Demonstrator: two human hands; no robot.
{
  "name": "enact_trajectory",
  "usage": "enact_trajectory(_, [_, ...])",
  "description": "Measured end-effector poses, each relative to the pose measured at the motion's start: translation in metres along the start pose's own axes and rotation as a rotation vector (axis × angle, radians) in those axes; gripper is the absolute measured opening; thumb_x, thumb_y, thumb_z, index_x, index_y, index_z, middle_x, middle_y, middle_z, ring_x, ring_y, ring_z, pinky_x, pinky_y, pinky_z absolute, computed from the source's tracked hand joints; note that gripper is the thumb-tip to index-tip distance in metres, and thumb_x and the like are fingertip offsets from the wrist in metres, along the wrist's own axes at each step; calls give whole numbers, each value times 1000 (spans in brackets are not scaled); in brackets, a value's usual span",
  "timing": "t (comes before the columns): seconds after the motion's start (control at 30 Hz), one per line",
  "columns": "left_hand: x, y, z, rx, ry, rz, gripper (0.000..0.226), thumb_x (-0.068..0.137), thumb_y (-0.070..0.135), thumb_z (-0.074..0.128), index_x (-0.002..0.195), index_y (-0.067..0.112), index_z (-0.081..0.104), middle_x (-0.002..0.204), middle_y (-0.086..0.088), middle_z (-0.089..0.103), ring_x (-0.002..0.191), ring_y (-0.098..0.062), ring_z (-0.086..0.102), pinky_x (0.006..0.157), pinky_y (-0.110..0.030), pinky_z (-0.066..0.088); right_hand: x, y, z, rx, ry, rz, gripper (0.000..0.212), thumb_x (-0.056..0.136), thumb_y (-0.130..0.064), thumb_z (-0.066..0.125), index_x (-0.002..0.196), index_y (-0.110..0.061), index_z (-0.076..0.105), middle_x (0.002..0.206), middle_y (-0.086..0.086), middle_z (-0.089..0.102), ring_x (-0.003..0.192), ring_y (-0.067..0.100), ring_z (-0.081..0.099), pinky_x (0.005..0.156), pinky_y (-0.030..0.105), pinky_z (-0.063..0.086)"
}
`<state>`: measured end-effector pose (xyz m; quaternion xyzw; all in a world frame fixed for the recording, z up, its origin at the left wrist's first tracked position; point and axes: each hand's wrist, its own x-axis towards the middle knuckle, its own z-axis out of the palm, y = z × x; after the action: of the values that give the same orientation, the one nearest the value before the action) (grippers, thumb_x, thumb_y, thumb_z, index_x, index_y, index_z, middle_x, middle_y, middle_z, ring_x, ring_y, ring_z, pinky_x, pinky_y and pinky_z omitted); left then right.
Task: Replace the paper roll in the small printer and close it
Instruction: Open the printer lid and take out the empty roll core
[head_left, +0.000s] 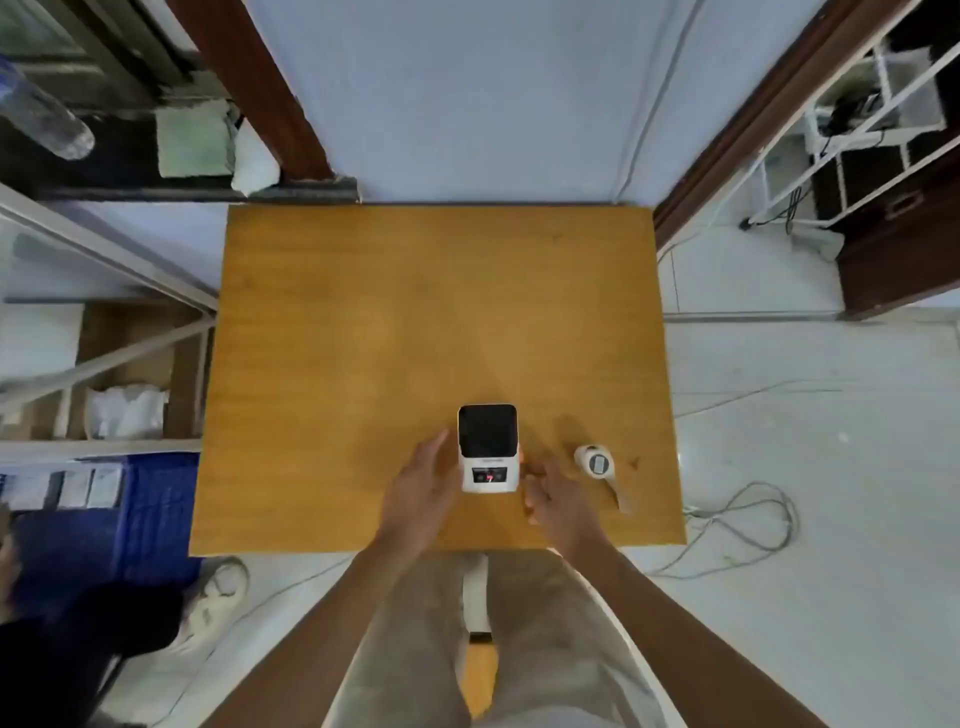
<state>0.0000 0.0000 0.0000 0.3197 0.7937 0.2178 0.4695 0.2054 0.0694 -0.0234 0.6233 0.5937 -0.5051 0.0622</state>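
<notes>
Both hands flanked the closed printer, gripping nothing.

One small printer (488, 449) sat near the front edge of the surface (363, 338), lid down. One paper roll (597, 461) lay just to its right, tail trailing. Left hand (422, 491) was open beside the case; right hand (558, 496) loosely curled, empty. Printer looked light, rigid, smooth plastic: probably best pinched by the side walls. Roll looked light, crushable, prone to unspooling: best held by the rim.
</notes>
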Motion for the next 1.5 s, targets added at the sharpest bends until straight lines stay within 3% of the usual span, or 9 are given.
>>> enact_trajectory(0.1, [15, 9, 19, 24, 129, 144, 69, 97, 47, 53, 160, 28, 33, 129, -7, 67, 83, -11, 66, 86, -40, 54, 7, -8, 11, 0, 174, -169, 26, 109, -39, 41, 131, -26, 49, 94, -4, 73, 77, 21, 71, 71, 46, 59])
enact_trajectory(0.23, [25, -8, 42, 35, 228, 311, 70, 100, 52, 47, 161, 23, 31, 150, 1, 54, 109, -24, 69, 89, -42, 57, 18, -14, 17, -11, 337, -285, 35, 111, -28, 39, 144, -21, 48, 114, 0, 72, 84, 22, 68, 68, 35, 49])
enact_trajectory(0.33, [34, -19, 48, 120, 337, 388, 65, 101, 50, 46, 159, 20, 38, 147, 2, 58, 97, -12, 68, 76, -22, 53, 33, -2, 22, -3, 385, -396, 37, 110, -31, 39, 142, -20, 54, 116, -3, 73, 85, 18, 70, 73, 40, 56])
enact_trajectory(0.43, [42, -29, 52, 160, 422, 471, 63, 102, 48, 47, 153, 11, 48, 141, -2, 65, 96, 1, 59, 73, -7, 45, 43, 14, 23, 63, 386, -440, 32, 110, -27, 46, 139, -22, 59, 101, -21, 67, 82, 3, 67, 70, 24, 55])
enact_trajectory(0.63, [48, -42, 64, 200, 430, 527, 64, 105, 50, 38, 158, 14, 41, 140, -2, 64, 102, -7, 65, 69, -25, 56, 46, 24, 24, 139, 402, -570, 35, 109, -22, 50, 142, -19, 61, 78, -16, 67, 65, 10, 66, 56, 12, 47])
enact_trajectory(0.83, [48, -44, 78, 455, 598, 573, 73, 104, 54, 15, 162, 13, 31, 144, 1, 59, 84, -20, 62, 58, -35, 40, 54, 37, 30, 25, 431, -716, 39, 107, -24, 42, 142, -32, 57, 76, -12, 66, 67, 8, 66, 59, 11, 42])
enact_trajectory(0.97, [45, -45, 81, 483, 692, 575, 72, 101, 58, 13, 155, 20, 40, 130, -2, 65, 95, -28, 66, 68, -40, 45, 58, 42, 34, 33, 460, -811, 32, 110, -24, 42, 136, -38, 57, 70, -27, 65, 65, 3, 62, 61, 17, 40])
enact_trajectory(1.13, [28, -51, 76, 366, 653, 578, 50, 105, 56, 35, 133, 21, 58, 108, -10, 74, 98, -37, 68, 68, -41, 44, 53, 45, 40, 100, 474, -827, 32, 109, -18, 47, 136, -24, 63, 94, -9, 76, 79, 7, 67, 81, 39, 56])
enact_trajectory(1.5, [7, -64, 73, 192, 578, 595, 50, 103, 55, 46, 140, 24, 60, 131, 0, 72, 113, -22, 67, 83, -33, 52, 30, 44, 41, 133, 530, -775, 31, 103, -18, 60, 133, -15, 70, 129, 0, 75, 118, 17, 69, 107, 45, 54])
